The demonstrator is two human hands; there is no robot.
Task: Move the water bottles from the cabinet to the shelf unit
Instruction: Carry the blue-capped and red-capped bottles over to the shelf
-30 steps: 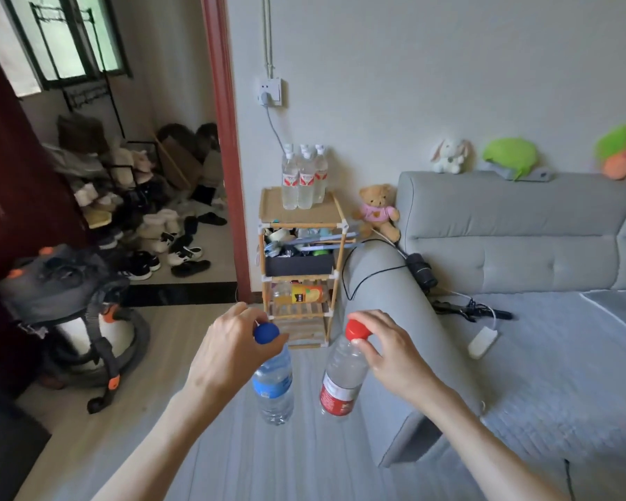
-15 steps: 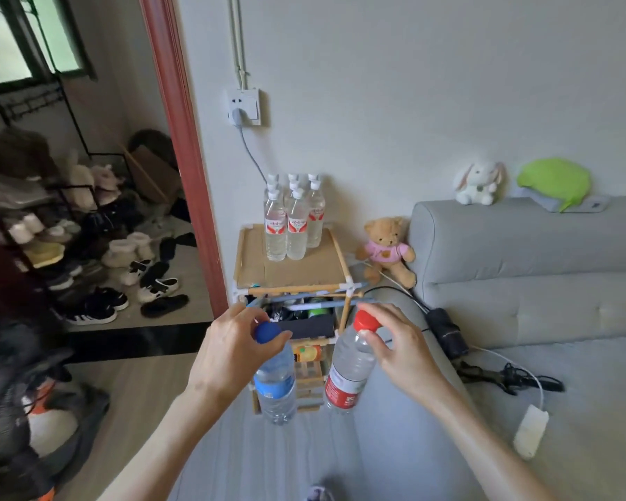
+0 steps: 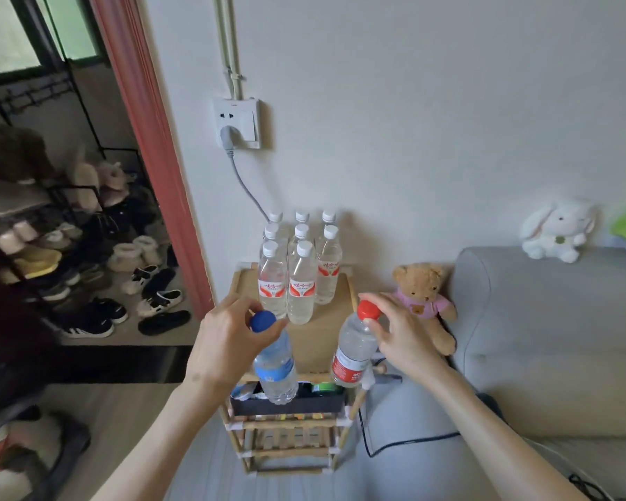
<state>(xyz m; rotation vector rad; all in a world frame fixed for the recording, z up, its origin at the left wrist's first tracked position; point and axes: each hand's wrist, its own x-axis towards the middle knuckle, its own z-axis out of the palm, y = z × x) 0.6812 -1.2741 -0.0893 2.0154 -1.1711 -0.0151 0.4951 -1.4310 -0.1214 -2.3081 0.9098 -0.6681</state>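
Note:
My left hand (image 3: 228,341) grips a clear water bottle with a blue cap and blue label (image 3: 273,367) by its neck. My right hand (image 3: 400,338) pinches the red cap of a second bottle with a red label (image 3: 351,352). Both bottles hang above the front of a wooden shelf unit (image 3: 322,341). Several white-capped bottles with red labels (image 3: 299,273) stand in rows at the back of its top board, against the wall.
A teddy bear (image 3: 423,298) sits right of the shelf, against a grey sofa (image 3: 542,320) with a white plush rabbit (image 3: 553,233) on its back. A plugged wall socket (image 3: 236,121) is above. A red door frame (image 3: 149,139) and shoe racks (image 3: 69,254) are left.
The view has closed in on the shelf unit, which now lies right under both held bottles. My hands keep the same grips on the bottle tops.

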